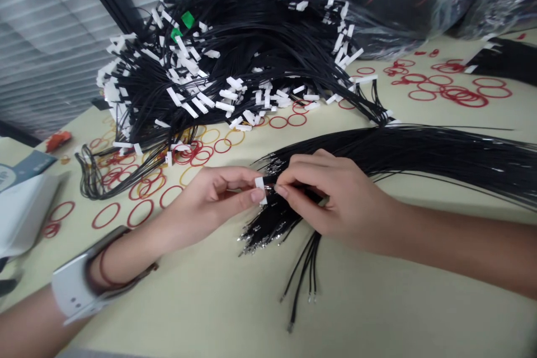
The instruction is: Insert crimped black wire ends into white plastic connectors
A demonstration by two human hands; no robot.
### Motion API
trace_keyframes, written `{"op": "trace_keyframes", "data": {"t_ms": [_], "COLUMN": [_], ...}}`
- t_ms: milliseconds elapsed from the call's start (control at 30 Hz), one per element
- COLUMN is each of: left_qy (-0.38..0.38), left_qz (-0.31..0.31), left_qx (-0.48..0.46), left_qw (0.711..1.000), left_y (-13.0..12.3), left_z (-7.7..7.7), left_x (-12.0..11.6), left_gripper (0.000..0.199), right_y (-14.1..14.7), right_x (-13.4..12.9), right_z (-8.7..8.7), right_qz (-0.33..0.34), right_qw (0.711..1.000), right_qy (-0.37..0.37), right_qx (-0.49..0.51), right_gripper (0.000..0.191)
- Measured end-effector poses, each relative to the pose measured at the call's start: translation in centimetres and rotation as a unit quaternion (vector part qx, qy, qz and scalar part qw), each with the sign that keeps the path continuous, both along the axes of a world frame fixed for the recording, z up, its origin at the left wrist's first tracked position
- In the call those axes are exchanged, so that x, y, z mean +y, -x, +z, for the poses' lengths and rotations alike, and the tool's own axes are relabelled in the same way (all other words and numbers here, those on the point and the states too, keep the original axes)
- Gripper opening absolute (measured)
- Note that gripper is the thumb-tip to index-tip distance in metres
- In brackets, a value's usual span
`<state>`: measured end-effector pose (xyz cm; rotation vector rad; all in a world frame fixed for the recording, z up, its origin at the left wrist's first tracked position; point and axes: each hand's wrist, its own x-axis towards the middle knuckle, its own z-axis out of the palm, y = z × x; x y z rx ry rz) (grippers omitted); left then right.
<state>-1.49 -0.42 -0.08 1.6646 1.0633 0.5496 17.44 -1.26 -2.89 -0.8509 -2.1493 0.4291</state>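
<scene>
A small white connector housing is pinched between the thumb and fingers of my left hand. From the right, my right hand grips a thin black wire with thumb and forefinger, its metal terminal end close against the housing. Whether the terminal sits inside the housing is too small to tell. Beneath both hands lies a bundle of black wires with bare metal terminals at its left end. Several loose wire ends hang down below my right hand.
Behind my hands rises a large heap of black cables with white connectors. Red and yellow rubber bands lie scattered on the table. Clear plastic bags stand at the back right, and a white box at the left.
</scene>
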Motion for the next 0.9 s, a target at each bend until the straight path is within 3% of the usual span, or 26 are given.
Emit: {"op": "trace_keyframes", "data": {"t_ms": [467, 900], "left_qy": [-0.014, -0.003], "left_qz": [0.002, -0.023], "left_qx": [0.035, 0.051], "left_qw": [0.999, 0.998], "left_y": [0.17, -0.10], "left_z": [-0.24, 0.14], "left_x": [-0.24, -0.35], "left_gripper": [0.016, 0.018], "right_y": [-0.03, -0.01], "right_x": [0.00, 0.03], "right_z": [-0.42, -0.20], "right_qz": [-0.007, 0.016], "right_qw": [0.999, 1.000], "right_qy": [-0.002, 0.018], "right_qx": [-0.043, -0.010], "right_gripper": [0.014, 0.011]}}
